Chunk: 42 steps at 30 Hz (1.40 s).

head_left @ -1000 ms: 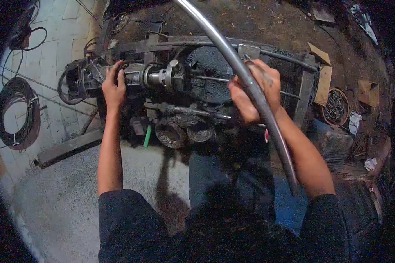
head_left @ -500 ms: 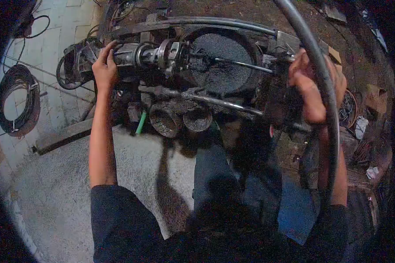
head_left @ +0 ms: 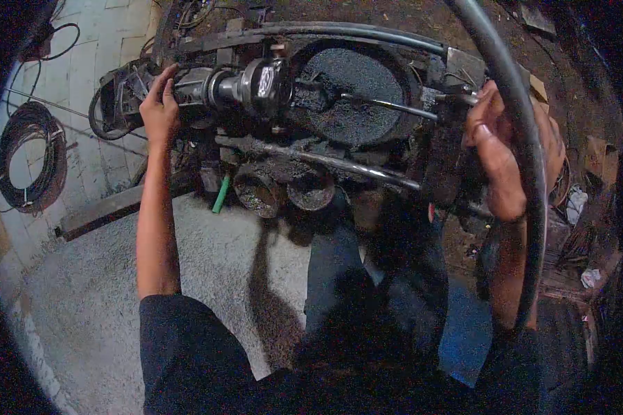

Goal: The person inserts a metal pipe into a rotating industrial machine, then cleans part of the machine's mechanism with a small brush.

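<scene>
My left hand (head_left: 160,111) rests against the housing (head_left: 197,86) at the left end of a greasy lathe-like machine, fingers stretched upward and thumb apart. Right of it sits a shiny chuck-like metal head (head_left: 264,86), its outline smooth. A thin bright rod (head_left: 387,105) runs from the middle toward the right end block. Beneath it lies a round pan (head_left: 356,72) of dark grey chips. My right hand (head_left: 502,149) is at the machine's right end with bent fingers closed; what they grip is hidden. A dark curved bar or hose (head_left: 522,117) passes in front of this hand.
Two round cups (head_left: 311,190) hold grey bits below a steel rail (head_left: 339,163). A green stick (head_left: 221,194) hangs beside them. A black cable coil (head_left: 28,159) lies on the left floor, near a long beam (head_left: 118,207). Crumpled paper (head_left: 590,278) is at right.
The chuck-like head, earlier showing its stepped jaws, now looks like a smooth shiny drum. My right hand appears slightly lower and farther right; my left hand stays on the housing.
</scene>
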Tool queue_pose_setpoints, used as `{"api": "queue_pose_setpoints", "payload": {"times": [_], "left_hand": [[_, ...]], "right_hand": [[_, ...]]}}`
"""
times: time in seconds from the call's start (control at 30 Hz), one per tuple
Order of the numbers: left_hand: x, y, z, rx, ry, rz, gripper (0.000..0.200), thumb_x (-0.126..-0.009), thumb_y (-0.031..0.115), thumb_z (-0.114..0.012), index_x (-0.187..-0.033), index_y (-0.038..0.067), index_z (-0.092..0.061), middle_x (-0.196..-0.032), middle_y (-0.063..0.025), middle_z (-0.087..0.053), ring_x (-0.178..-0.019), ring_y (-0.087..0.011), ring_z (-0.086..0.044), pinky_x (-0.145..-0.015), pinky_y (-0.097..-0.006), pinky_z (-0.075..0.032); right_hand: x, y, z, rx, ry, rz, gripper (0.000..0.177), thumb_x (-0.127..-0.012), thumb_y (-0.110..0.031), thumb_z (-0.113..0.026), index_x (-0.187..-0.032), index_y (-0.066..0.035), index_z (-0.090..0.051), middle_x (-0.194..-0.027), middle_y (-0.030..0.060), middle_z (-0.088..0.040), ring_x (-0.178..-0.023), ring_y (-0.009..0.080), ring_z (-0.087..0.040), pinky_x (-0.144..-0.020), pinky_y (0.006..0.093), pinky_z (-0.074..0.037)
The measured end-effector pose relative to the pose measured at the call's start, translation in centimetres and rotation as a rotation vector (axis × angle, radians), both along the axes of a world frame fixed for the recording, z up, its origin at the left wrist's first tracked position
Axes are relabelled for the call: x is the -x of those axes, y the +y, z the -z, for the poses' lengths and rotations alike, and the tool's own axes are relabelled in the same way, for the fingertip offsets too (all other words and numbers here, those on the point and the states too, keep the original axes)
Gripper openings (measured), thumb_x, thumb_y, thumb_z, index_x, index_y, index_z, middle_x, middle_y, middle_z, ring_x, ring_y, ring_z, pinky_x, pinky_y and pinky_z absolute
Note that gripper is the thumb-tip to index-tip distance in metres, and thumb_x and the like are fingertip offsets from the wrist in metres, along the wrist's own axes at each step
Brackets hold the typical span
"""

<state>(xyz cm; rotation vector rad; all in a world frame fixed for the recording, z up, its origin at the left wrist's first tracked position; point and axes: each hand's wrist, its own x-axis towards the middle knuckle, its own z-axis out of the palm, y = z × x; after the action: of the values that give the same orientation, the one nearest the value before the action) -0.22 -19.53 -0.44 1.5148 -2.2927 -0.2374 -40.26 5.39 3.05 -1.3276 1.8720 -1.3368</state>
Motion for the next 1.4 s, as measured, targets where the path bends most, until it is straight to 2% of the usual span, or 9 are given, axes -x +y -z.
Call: {"api": "queue_pose_setpoints", "payload": {"times": [0.27,0.3,0.4,0.43,0.57,0.67,1.17,1.27,1.4], "left_hand": [[0.0,0.3,-0.1,0.001,0.002,-0.009,0.026,-0.093,0.007,-0.049,-0.114,0.009,-0.063,-0.11,-0.0108,-0.066,-0.105,-0.0175,-0.061,-0.092,-0.0292,-0.044],[0.1,0.2,-0.2,0.001,0.001,-0.009,0.026,-0.093,0.007,-0.049,-0.114,0.009,-0.063,-0.11,-0.0108,-0.066,-0.105,-0.0175,-0.061,-0.092,-0.0292,-0.044],[0.0,0.3,-0.2,0.001,-0.002,0.017,0.026,-0.093,0.006,-0.05,-0.115,0.01,-0.063,-0.11,-0.0099,-0.066,-0.105,-0.0169,-0.061,-0.092,-0.0293,-0.044],[-0.2,0.2,0.0,-0.011,0.013,0.01,0.026,-0.093,0.006,-0.05,-0.115,0.009,-0.063,-0.11,-0.0093,-0.066,-0.105,-0.0167,-0.061,-0.091,-0.0292,-0.044],[-0.8,-0.3,0.5,0.003,0.07,0.057,0.026,-0.093,0.005,-0.05,-0.115,0.009,-0.063,-0.11,-0.0079,-0.066,-0.104,-0.0161,-0.061,-0.091,-0.0287,-0.044],[-0.8,-0.3,0.5,-0.022,0.065,0.027,0.026,-0.093,0.005,-0.05,-0.114,0.008,-0.063,-0.11,-0.0075,-0.066,-0.103,-0.0153,-0.061,-0.091,-0.028,-0.044],[-1.5,-0.9,1.0,0.013,0.033,0.024,0.025,-0.093,0.007,-0.05,-0.114,0.007,-0.064,-0.109,-0.007,-0.066,-0.103,-0.016,-0.061,-0.091,-0.0281,-0.044],[-1.2,-0.7,0.9,0.008,0.073,0.055,0.025,-0.093,0.007,-0.05,-0.114,0.008,-0.064,-0.11,-0.0077,-0.066,-0.105,-0.0171,-0.061,-0.092,-0.0287,-0.044],[-0.9,-0.2,0.5,-0.019,0.061,0.01,0.026,-0.093,0.007,-0.049,-0.114,0.008,-0.064,-0.11,-0.0081,-0.066,-0.105,-0.0171,-0.061,-0.092,-0.0287,-0.044]], "right_hand": [[-1.8,-1.4,2.2,0.063,0.206,0.01,0.026,-0.067,-0.018,-0.072,-0.088,-0.005,-0.063,-0.073,0.0052,-0.064,-0.071,0.0206,-0.063,-0.067,0.0285,-0.047],[-1.9,-2.5,2.8,0.134,0.059,-0.068,0.021,-0.068,-0.018,-0.068,-0.082,-0.004,-0.06,-0.07,0.0056,-0.061,-0.065,0.018,-0.059,-0.064,0.0292,-0.046],[-3.2,-3.4,4.1,0.067,0.288,-0.053,0.017,-0.068,-0.018,-0.065,-0.075,-0.005,-0.057,-0.066,0.0055,-0.059,-0.058,0.0167,-0.057,-0.061,0.0285,-0.046],[-4.0,-4.2,4.2,0.138,0.034,-0.09,0.017,-0.068,-0.017,-0.065,-0.076,-0.005,-0.058,-0.065,0.0055,-0.059,-0.058,0.0172,-0.058,-0.06,0.0283,-0.046],[-5.0,-5.2,2.7,0.265,-0.045,-0.121,0.016,-0.067,-0.014,-0.066,-0.077,-0.005,-0.058,-0.064,0.0051,-0.061,-0.057,0.0183,-0.06,-0.059,0.0291,-0.047],[-4.5,-4.5,3.5,0.322,0.117,-0.239,0.031,-0.078,-0.005,-0.057,-0.11,-0.001,-0.057,-0.082,0.014,-0.062,-0.069,0.0272,-0.062,-0.065,0.0317,-0.048],[-4.5,-5.0,4.1,0.292,0.165,-0.242,0.032,-0.077,-0.009,-0.06,-0.108,-0.002,-0.06,-0.086,0.0143,-0.062,-0.07,0.0239,-0.062,-0.065,0.0294,-0.049],[-4.6,-4.5,4.4,0.25,-0.145,-0.209,0.027,-0.081,-0.01,-0.058,-0.106,-0.001,-0.062,-0.09,0.0138,-0.063,-0.073,0.0218,-0.063,-0.069,0.0275,-0.048],[-4.4,-4.5,5.2,0.244,-0.083,-0.209,0.025,-0.084,-0.011,-0.055,-0.104,0.0,-0.064,-0.092,0.0134,-0.064,-0.075,0.0206,-0.063,-0.071,0.0253,-0.047]]}}
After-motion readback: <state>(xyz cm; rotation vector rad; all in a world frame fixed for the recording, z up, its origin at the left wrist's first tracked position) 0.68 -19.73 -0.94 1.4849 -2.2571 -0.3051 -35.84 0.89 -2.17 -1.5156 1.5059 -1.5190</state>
